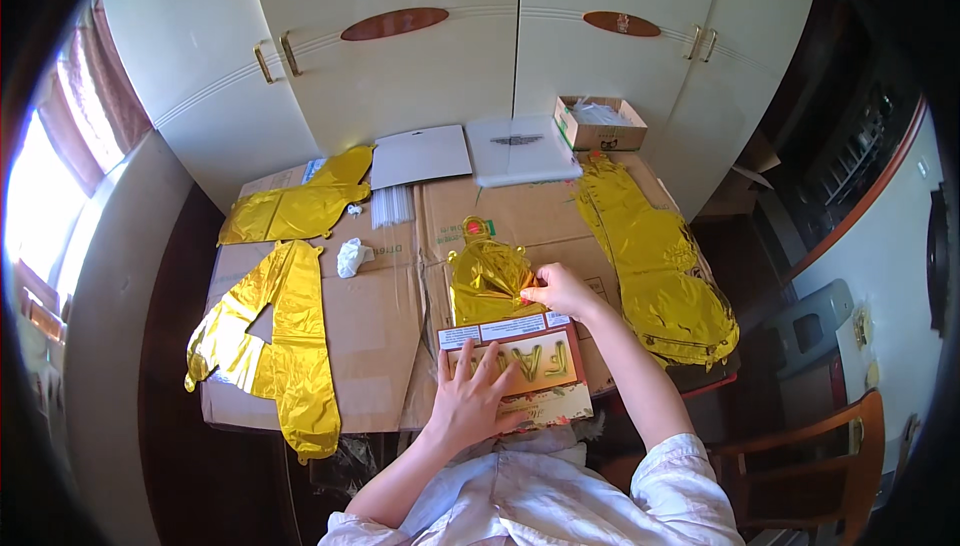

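My left hand [470, 396] lies flat with spread fingers on a flat printed package [535, 366] at the table's near edge. My right hand [560, 291] pinches the edge of a folded gold foil balloon [485, 276] that sticks out of the package's top. Both forearms come up from the lower edge in white sleeves.
Flattened cardboard [380, 306] covers the table. Deflated gold foil balloons lie at the left [280, 346], back left [300, 206] and right [660, 266]. A crumpled white tissue [350, 258], clear straws [392, 206], two white flat packs [420, 156] and a small open box [598, 124] sit behind. A wooden chair [820, 446] stands at right.
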Tool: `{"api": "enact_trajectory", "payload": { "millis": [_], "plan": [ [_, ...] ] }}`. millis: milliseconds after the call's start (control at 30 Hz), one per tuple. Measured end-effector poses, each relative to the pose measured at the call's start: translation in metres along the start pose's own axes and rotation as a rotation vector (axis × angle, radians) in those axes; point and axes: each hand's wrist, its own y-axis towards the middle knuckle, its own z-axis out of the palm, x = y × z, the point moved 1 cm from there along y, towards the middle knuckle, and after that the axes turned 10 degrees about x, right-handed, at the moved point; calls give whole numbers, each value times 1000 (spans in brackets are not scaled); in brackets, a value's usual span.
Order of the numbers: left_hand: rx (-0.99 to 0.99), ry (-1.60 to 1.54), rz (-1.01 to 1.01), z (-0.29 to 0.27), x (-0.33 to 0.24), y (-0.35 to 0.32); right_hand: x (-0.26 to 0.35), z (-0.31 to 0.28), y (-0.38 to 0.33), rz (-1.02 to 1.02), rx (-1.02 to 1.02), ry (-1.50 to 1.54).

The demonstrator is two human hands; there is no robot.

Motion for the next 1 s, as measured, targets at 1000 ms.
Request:
{"api": "enact_trajectory", "payload": {
  "millis": [1000],
  "plan": [
    [-4, -18, -14, 1, 1, 1, 10, 1, -43, -534, 140, -24]
  ]
}}
